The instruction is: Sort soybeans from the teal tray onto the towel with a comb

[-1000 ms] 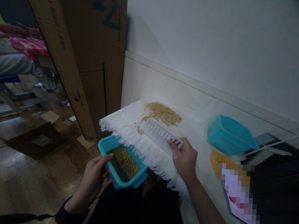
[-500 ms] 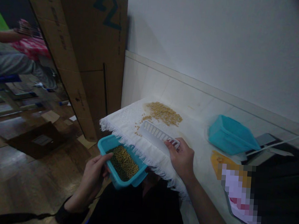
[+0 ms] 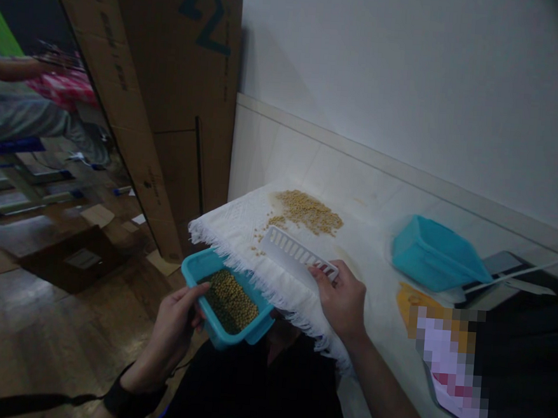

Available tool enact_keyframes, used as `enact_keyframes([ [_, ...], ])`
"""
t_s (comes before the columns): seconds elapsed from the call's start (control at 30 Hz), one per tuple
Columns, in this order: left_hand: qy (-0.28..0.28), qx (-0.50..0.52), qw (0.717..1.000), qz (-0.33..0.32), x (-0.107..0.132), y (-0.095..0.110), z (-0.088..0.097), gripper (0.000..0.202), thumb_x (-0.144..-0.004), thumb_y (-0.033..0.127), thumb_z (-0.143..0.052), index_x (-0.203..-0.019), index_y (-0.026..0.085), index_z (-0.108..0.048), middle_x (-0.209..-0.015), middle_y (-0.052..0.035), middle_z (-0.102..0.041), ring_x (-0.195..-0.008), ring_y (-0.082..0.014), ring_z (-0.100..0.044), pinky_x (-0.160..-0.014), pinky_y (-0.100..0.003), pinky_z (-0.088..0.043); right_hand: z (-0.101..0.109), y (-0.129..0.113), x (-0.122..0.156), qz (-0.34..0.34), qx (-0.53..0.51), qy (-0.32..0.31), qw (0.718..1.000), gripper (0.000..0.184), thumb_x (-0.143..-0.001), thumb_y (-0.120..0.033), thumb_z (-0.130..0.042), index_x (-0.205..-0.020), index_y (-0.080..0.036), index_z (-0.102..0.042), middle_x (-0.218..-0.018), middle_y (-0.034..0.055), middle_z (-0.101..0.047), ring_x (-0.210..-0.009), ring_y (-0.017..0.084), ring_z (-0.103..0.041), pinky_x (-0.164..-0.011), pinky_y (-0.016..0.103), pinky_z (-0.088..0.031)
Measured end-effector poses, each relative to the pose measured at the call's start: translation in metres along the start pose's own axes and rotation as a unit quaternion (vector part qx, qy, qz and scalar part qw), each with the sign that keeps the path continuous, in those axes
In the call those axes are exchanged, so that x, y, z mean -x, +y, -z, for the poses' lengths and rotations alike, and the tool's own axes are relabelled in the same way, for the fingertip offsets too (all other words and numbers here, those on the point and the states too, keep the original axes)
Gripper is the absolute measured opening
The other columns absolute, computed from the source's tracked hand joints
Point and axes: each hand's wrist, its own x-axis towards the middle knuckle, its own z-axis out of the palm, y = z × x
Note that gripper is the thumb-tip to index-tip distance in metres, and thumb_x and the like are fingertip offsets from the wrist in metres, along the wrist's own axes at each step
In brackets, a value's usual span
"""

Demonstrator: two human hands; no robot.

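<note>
My left hand (image 3: 175, 326) grips the near left rim of a blue plastic container (image 3: 224, 340), thumb over the edge. The container sits just below the table's front edge, with yellow-green beans (image 3: 237, 298) inside. In my right hand (image 3: 342, 299) is a narrow white plastic tray with a slotted side (image 3: 285, 253), held by its right end. It lies low over the white fringed cloth (image 3: 233, 222), just in front of a spread pile of yellowish beans (image 3: 310, 211). A few loose beans (image 3: 258, 252) lie by its left end.
A second blue container (image 3: 435, 255) stands tilted-looking on the right side of the table, near a white cable (image 3: 527, 271). An orange item (image 3: 411, 301) lies below it. A tall cardboard box (image 3: 181, 100) stands left; behind it a person's arm (image 3: 11, 69) shows.
The whole view has shifted slightly, so most things sit a little further right. Both hands keep their holds, and the beans look the same.
</note>
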Motion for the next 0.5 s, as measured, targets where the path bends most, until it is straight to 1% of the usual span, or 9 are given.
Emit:
enact_keyframes([
  [0.2,0.002,-0.008,1.0,-0.005,0.0,0.001,-0.001,0.038,-0.067,0.041,-0.076,-0.046,0.02,-0.052,-0.037,0.0051,-0.046,-0.032,-0.0071,-0.032,-0.033,-0.021,-0.029,0.005,-0.001,0.007,-0.008,-0.007,0.004,1.0,0.025,-0.084,-0.041,-0.066,-0.073,-0.018,-0.061,-0.055,-0.003,-0.062,-0.047,0.011,-0.057,-0.046,0.018,-0.041],
  [0.33,-0.001,-0.01,1.0,-0.005,0.002,0.002,-0.001,0.039,-0.066,0.041,-0.076,-0.046,0.02,-0.051,-0.036,0.0058,-0.044,-0.032,-0.0071,-0.033,-0.033,-0.021,-0.029,0.001,-0.003,0.009,0.001,-0.006,-0.005,1.0,0.025,-0.084,-0.041,-0.065,-0.075,-0.019,-0.062,-0.056,-0.0027,-0.063,-0.047,0.011,-0.057,-0.046,0.019,-0.041],
  [0.5,-0.001,-0.003,1.0,-0.004,0.002,0.003,-0.001,0.038,-0.066,0.04,-0.078,-0.047,0.019,-0.052,-0.037,0.0053,-0.047,-0.032,-0.0066,-0.033,-0.033,-0.02,-0.028,-0.007,-0.005,0.006,0.014,-0.003,-0.005,1.0,0.023,-0.085,-0.04,-0.064,-0.076,-0.019,-0.061,-0.058,-0.0023,-0.065,-0.049,0.011,-0.059,-0.049,0.019,-0.043],
])
